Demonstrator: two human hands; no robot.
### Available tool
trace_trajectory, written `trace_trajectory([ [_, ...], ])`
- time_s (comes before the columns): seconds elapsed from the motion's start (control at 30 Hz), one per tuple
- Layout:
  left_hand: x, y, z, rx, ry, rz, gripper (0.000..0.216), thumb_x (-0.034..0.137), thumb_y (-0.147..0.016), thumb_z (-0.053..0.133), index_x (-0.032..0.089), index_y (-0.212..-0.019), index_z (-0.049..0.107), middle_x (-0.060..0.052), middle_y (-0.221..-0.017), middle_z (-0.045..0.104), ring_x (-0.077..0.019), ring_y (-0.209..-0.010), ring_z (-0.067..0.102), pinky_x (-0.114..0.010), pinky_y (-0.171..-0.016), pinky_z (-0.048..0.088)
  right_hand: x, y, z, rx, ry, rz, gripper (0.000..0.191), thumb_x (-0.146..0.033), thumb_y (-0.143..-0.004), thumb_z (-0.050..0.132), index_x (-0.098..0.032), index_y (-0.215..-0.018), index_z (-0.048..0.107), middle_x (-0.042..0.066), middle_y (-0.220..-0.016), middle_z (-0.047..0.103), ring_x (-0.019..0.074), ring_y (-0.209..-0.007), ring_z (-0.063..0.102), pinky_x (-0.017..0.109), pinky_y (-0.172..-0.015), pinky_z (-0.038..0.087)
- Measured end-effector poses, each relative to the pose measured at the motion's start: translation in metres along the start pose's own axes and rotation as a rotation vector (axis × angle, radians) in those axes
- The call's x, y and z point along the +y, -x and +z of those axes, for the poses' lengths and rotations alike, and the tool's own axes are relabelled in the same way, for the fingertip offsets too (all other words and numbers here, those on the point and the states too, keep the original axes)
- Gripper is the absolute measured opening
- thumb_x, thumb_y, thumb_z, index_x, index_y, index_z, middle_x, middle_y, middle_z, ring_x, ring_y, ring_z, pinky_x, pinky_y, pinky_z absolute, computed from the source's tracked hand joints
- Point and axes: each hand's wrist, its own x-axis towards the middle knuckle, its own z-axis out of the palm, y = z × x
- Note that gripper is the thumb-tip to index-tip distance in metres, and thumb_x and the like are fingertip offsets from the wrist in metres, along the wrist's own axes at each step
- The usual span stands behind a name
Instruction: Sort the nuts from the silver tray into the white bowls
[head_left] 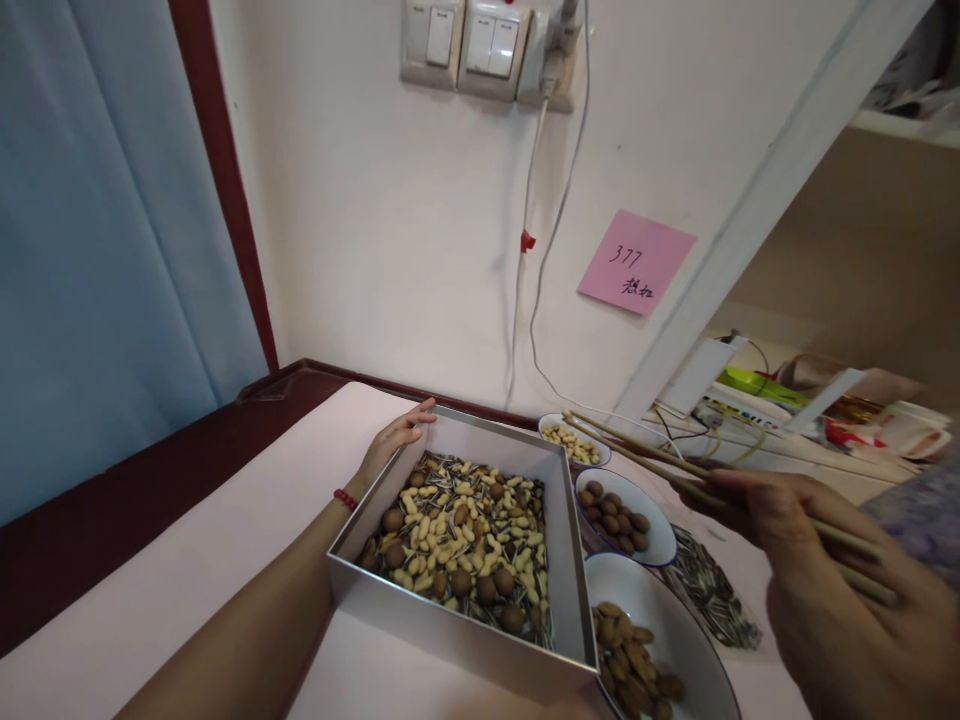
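Head camera, starting closest: the right hand (825, 580) fills the lower right corner, its fingers pressed together around a pair of chopsticks (645, 455) whose tips reach out over the small bowls and hold nothing between them. Just left of that hand sits a white bowl of almonds (637, 660), partly cut off by the bottom edge, and touching its left side is a shallow grey box (450, 625) holding a mix of peanuts, sunflower seeds and round brown nuts. A loose heap of sunflower seeds (712, 595) lies on the pale pink table (187, 580) beside the almond bowl. Further back, a second bowl holds round brown nuts (619, 520), and behind it a smaller bowl of peanuts (574, 440) stands near the wall. The left hand (397, 435) (a red bead bracelet on its wrist) rests against the far left corner of the box, fingers curled lightly on the rim, gripping nothing else. Beyond, on the white wall, a pink note (636, 262) is stuck beside hanging white cables (551, 240), with light switches (469, 45) at the top and a blue curtain (105, 250) at far left.
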Motion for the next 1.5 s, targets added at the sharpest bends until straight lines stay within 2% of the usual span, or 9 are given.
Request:
trace_trajectory([
  [0.2,0.001,0.001,0.001,0.007,0.007,-0.001,0.025,0.033,-0.072,0.072,0.021,-0.094,0.078,-0.007,-0.149,0.055,-0.0369,-0.148,0.030,-0.046,-0.120,0.021,-0.005,0.001,0.011,0.002,-0.034,0.060,0.034,-0.055,-0.089,0.063,-0.023,-0.096,0.073,0.006,-0.102,0.073,0.0257,-0.095,0.071,0.036,-0.084,0.056],
  [0.3,0.001,0.000,0.002,0.010,0.010,-0.006,0.026,0.033,-0.072,0.072,0.022,-0.093,0.078,-0.007,-0.149,0.055,-0.0371,-0.149,0.029,-0.046,-0.120,0.021,-0.009,0.005,0.008,-0.066,-0.019,0.052,0.032,-0.053,-0.090,0.062,-0.024,-0.099,0.073,0.005,-0.104,0.073,0.0250,-0.096,0.070,0.034,-0.085,0.056],
  [0.43,0.001,0.001,0.002,0.010,0.008,-0.010,0.026,0.034,-0.071,0.073,0.022,-0.093,0.079,-0.007,-0.149,0.055,-0.0375,-0.149,0.029,-0.045,-0.120,0.022,-0.008,0.005,0.006,-0.394,0.048,-0.076,0.026,-0.047,-0.095,0.058,-0.026,-0.094,0.072,0.001,-0.095,0.073,0.0169,-0.087,0.070,0.019,-0.068,0.056],
  [0.53,0.003,0.001,0.003,0.012,0.012,-0.009,0.026,0.033,-0.070,0.073,0.021,-0.092,0.078,-0.007,-0.149,0.055,-0.0373,-0.149,0.029,-0.045,-0.119,0.022,-0.006,0.004,0.010,-0.648,0.068,-0.099,0.028,-0.044,-0.100,0.051,-0.025,-0.090,0.069,-0.001,-0.089,0.070,0.0147,-0.085,0.069,0.018,-0.070,0.054],
  [0.67,0.004,0.002,0.005,0.019,0.020,-0.016,0.026,0.033,-0.069,0.072,0.021,-0.092,0.078,-0.007,-0.149,0.055,-0.0379,-0.148,0.029,-0.046,-0.118,0.023,-0.008,0.003,0.015,-0.775,0.074,-0.108,0.032,-0.043,-0.102,0.046,-0.024,-0.085,0.066,-0.001,-0.083,0.067,0.0137,-0.081,0.066,0.020,-0.068,0.051],
  [0.8,0.005,0.003,0.006,0.024,0.025,-0.019,0.026,0.032,-0.069,0.072,0.020,-0.091,0.078,-0.007,-0.149,0.055,-0.0384,-0.148,0.030,-0.046,-0.118,0.023,-0.006,0.004,0.017,-0.788,0.047,-0.077,0.033,-0.045,-0.101,0.046,-0.024,-0.085,0.065,0.000,-0.084,0.067,0.0153,-0.083,0.066,0.023,-0.069,0.050],
  [1.17,0.003,0.003,0.005,0.023,0.021,-0.022,0.026,0.033,-0.070,0.072,0.021,-0.091,0.078,-0.006,-0.149,0.055,-0.0383,-0.147,0.032,-0.047,-0.119,0.022,0.004,0.013,0.035,-0.694,0.046,-0.025,0.038,-0.049,-0.100,0.047,-0.020,-0.082,0.063,0.002,-0.082,0.063,0.0184,-0.082,0.063,0.030,-0.073,0.049],
  [1.37,0.003,0.002,0.004,0.014,0.005,-0.013,0.026,0.033,-0.070,0.071,0.021,-0.092,0.078,-0.006,-0.148,0.055,-0.0380,-0.148,0.029,-0.047,-0.120,0.022,-0.003,0.010,0.028,-0.636,0.036,-0.040,0.034,-0.046,-0.099,0.050,-0.021,-0.084,0.066,0.003,-0.084,0.066,0.0197,-0.087,0.068,0.026,-0.073,0.054],
  [1.5,0.004,0.002,0.003,-0.004,0.005,-0.011,0.024,0.031,-0.072,0.069,0.024,-0.093,0.078,-0.002,-0.147,0.057,-0.0369,-0.150,0.026,-0.044,-0.120,0.020,-0.008,0.011,0.007,-0.455,0.064,-0.092,0.028,-0.045,-0.097,0.056,-0.024,-0.086,0.071,0.001,-0.089,0.072,0.0171,-0.083,0.071,0.017,-0.067,0.055],
])
